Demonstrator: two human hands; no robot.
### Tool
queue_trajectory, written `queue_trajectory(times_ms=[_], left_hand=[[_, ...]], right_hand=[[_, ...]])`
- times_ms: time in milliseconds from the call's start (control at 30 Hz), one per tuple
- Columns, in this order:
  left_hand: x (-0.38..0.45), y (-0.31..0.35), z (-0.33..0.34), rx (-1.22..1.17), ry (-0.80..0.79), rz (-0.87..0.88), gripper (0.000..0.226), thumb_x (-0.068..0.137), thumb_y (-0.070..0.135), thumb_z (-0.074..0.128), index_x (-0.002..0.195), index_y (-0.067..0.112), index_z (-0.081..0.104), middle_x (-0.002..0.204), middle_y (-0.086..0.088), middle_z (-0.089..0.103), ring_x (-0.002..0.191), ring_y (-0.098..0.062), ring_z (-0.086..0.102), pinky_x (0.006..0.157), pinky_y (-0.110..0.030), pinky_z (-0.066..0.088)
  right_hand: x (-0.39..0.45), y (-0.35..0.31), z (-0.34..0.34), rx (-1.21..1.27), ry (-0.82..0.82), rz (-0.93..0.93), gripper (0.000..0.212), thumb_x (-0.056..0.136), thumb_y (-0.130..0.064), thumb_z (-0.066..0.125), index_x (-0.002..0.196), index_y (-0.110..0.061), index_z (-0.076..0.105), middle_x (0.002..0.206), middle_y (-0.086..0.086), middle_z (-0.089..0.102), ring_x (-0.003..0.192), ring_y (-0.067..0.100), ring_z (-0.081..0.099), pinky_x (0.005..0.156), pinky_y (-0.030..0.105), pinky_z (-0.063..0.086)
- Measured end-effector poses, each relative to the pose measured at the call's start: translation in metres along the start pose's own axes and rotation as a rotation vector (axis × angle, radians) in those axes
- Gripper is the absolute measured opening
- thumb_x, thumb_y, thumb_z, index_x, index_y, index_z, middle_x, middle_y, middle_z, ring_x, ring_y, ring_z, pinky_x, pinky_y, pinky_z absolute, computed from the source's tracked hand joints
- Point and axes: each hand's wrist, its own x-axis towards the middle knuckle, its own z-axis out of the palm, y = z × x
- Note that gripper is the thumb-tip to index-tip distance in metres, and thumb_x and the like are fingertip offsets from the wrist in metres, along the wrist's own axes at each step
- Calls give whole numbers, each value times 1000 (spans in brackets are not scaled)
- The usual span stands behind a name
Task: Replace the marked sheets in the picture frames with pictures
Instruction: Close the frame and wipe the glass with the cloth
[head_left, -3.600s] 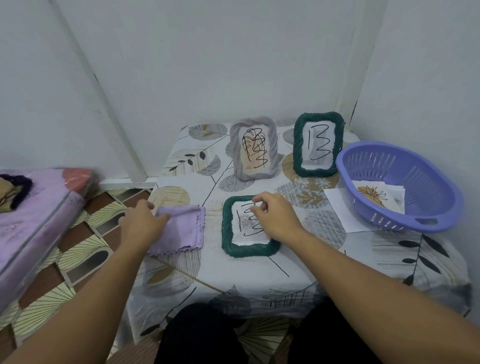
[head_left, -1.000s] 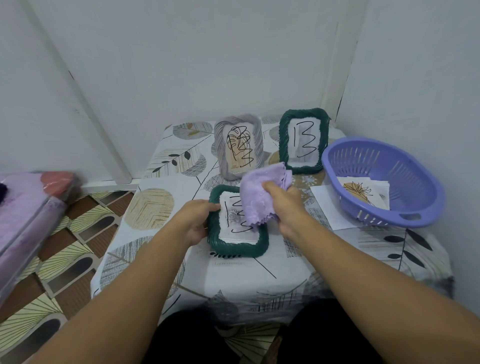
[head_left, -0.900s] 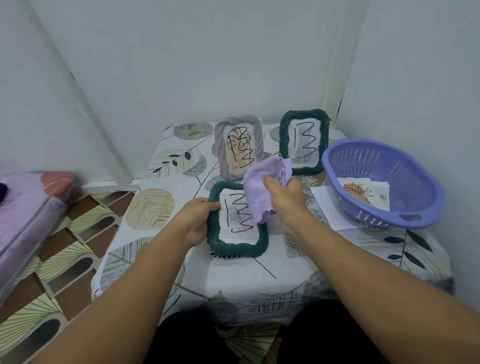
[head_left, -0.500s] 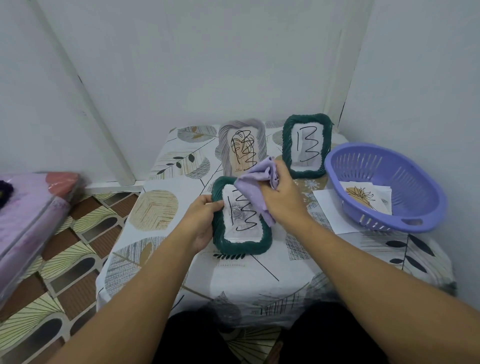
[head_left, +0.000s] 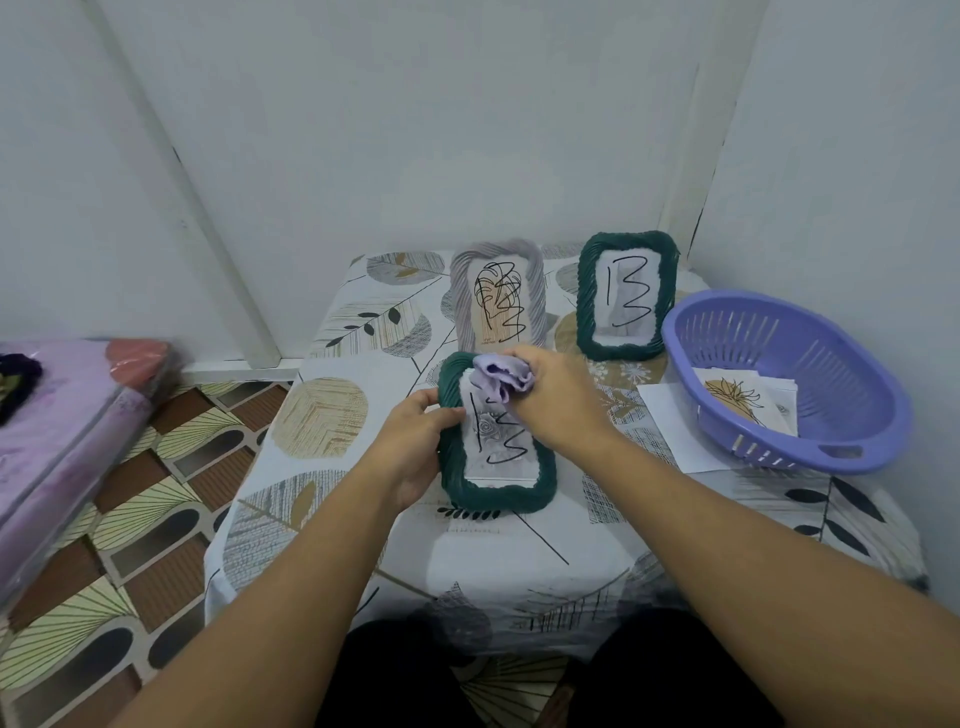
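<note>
A green rope-edged picture frame (head_left: 496, 488) with black scribbles on its sheet is tilted up off the table's middle. My left hand (head_left: 415, 441) grips its left edge. My right hand (head_left: 556, 402) holds a bunched lilac cloth (head_left: 501, 375) against the top of the frame's face. Behind stand a grey frame (head_left: 498, 299) and a second green frame (head_left: 626, 296), both upright and scribbled on. A leaf picture (head_left: 740, 402) lies in the purple basket (head_left: 852, 452).
The small table (head_left: 363, 519) has a leaf-print cover and sits in a white corner. White sheets (head_left: 670, 421) lie under the basket's near side. A pink wrapped mattress (head_left: 57, 431) lies on the patterned floor to the left.
My right hand took the cloth from the left, brought it over the near green frame and moved it up to the frame's top. My left hand took the frame's left edge and tilted it up.
</note>
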Motion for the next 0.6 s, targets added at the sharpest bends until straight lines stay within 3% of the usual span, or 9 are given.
queue_trajectory(times_ms=[200, 333, 500, 600], left_hand=[[-4, -1, -1, -52, -73, 29, 20, 101, -4, 52, 118, 5, 59, 97, -19, 75, 83, -28, 73, 77, -40, 60], [-5, -2, -2, -77, -108, 47, 19, 102, -4, 52, 114, 8, 58, 96, -19, 75, 82, -27, 73, 75, -38, 60], [-6, -5, -5, -119, -136, 48, 20, 102, -4, 50, 115, 8, 58, 99, -21, 75, 87, -28, 74, 75, -38, 61], [-7, -7, -7, -121, -148, 56, 21, 103, -4, 49, 115, 10, 58, 104, -22, 73, 90, -29, 73, 80, -40, 59]], right_hand=[[4, 1, 8, -30, -66, -32, 24, 87, -11, 75, 106, -25, 73, 89, -7, 73, 76, 8, 65, 62, 21, 52], [0, 5, 12, -68, -60, -64, 27, 86, -11, 75, 106, -29, 73, 90, -11, 73, 76, 4, 63, 63, 14, 47], [-7, 6, 14, -104, -80, -94, 30, 82, -13, 78, 105, -31, 72, 89, -9, 73, 78, 13, 64, 66, 33, 55], [-4, 4, 14, -121, -87, -117, 35, 81, -9, 76, 106, -31, 71, 90, -7, 73, 79, 14, 64, 67, 37, 56]])
